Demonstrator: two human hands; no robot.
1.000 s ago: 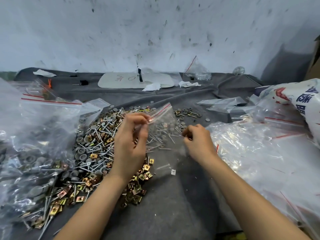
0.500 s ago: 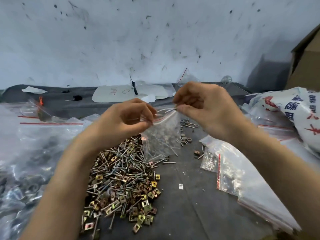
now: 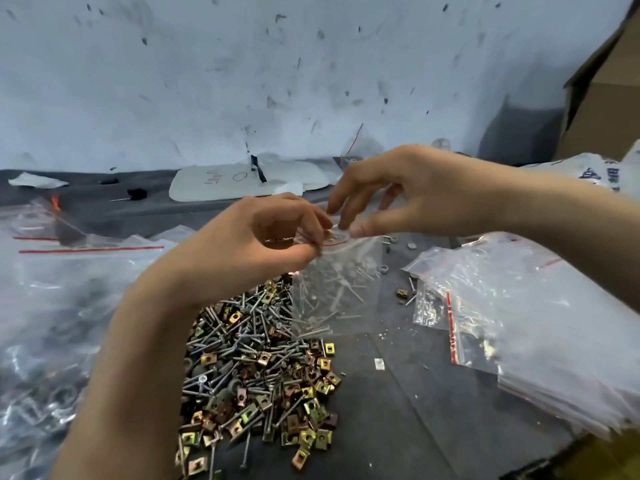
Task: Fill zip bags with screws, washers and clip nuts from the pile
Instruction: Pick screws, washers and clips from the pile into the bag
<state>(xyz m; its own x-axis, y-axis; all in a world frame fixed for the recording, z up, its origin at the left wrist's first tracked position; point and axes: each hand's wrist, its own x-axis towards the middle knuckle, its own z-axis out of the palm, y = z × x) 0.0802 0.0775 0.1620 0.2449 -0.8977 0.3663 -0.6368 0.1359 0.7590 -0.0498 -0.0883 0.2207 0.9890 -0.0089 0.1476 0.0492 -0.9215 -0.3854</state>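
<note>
Clear bag (image 3: 329, 296) hangs beside pile (image 3: 256, 368); left hand (image 3: 256, 244), fingers curled, pinches bag's top; right hand (image 3: 408, 199) pinches same top, thumb below fingers.

A dark grey cloth (image 3: 398, 417) covers the work surface from near edge to far edge. At near centre lies a pile (image 3: 256, 368) of long screws, brass-coloured clip nuts and a few grey washers, all mixed. On the right a stack of empty zip bags (image 3: 526, 327) with red seal lines lies apart from the pile. Clear bags of hardware (image 3: 52, 334) cover the left side. Between pile and stack lies a small white scrap (image 3: 379, 363). Farther back are a loose clip nut (image 3: 401, 293) and a loose washer (image 3: 411, 245). At far centre lies a flat white board (image 3: 242, 183) with handwriting on it. To the far left are a crumpled white paper (image 3: 36, 180) and a small black-handled tool (image 3: 135, 194).
</note>
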